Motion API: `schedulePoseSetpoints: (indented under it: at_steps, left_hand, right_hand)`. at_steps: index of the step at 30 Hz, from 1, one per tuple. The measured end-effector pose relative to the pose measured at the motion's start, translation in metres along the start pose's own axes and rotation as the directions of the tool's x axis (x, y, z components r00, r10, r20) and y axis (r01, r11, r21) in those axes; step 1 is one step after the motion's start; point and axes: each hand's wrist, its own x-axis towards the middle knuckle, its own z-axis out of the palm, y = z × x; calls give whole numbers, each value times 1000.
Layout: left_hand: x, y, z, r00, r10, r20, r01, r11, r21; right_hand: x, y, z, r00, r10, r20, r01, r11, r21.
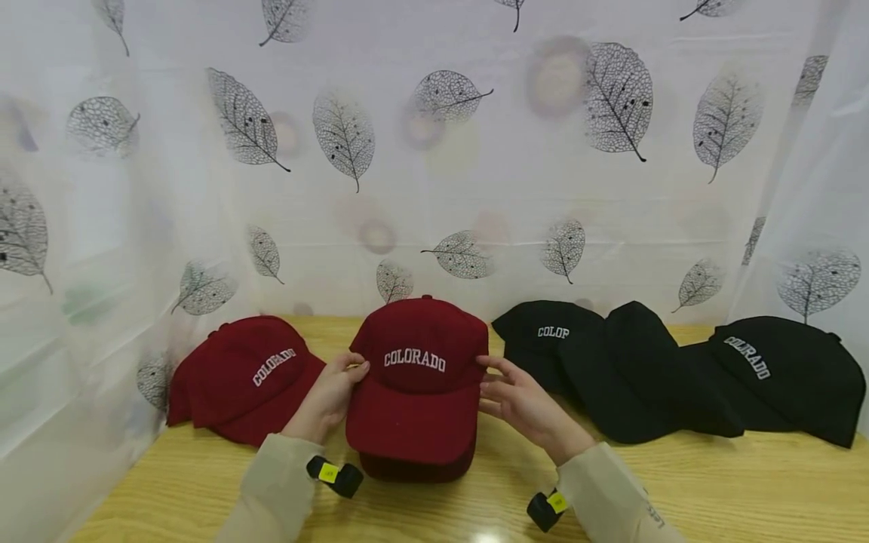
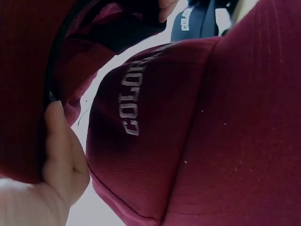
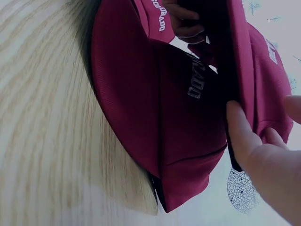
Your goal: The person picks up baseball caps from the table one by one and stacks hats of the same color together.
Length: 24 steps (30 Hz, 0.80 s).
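A red COLORADO cap (image 1: 416, 422) is held at the middle of the table, its brim facing the person. The left hand (image 1: 333, 396) grips its left side and the right hand (image 1: 526, 407) its right side. Beneath it a second red cap (image 1: 417, 470) shows as a dark red edge. Both wrist views show a gap between the two: the lower cap (image 2: 141, 155) lies beside the raised one (image 2: 23, 94), whose rim the left thumb touches. In the right wrist view, a digit of the right hand (image 3: 268, 165) is tucked under the raised cap's rim (image 3: 242, 56).
Overlapping red caps (image 1: 237, 377) lie at the left of the wooden table (image 1: 679, 483). Several black caps (image 1: 631, 377) overlap at the right, some lettered in white. A pale curtain (image 1: 434, 188) with leaf prints hangs behind the table.
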Motion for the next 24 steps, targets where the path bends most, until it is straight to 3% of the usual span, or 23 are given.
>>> schedulePoseSetpoints:
  at_steps: [4, 5, 9, 11, 12, 16, 24]
  left_hand:
    - [5, -10, -4, 999, 31, 41, -32, 999, 23]
    - [7, -15, -7, 995, 53, 81, -53, 999, 3]
    - [9, -20, -9, 990, 3, 141, -2, 1000, -6]
    - [7, -18, -6, 990, -48, 135, 45, 999, 28]
    - [4, -14, -2, 991, -90, 103, 84, 994, 63]
    - [-1, -8, 5, 989, -145, 38, 136, 976, 171]
    - [-1, -9, 2, 987, -154, 35, 131, 921, 367]
  right_hand:
    - [0, 0, 0, 1000, 24, -8, -24, 998, -62]
    - [0, 0, 0, 999, 30, -15, -31, 996, -81]
    - [0, 0, 0, 997, 54, -47, -61, 986, -155]
    - [0, 0, -1, 996, 63, -55, -73, 979, -192]
    - [0, 0, -1, 996, 69, -57, -79, 976, -205]
    - [0, 1, -3, 995, 92, -37, -98, 970, -224]
    - [-2, 1, -7, 991, 129, 31, -120, 973, -199]
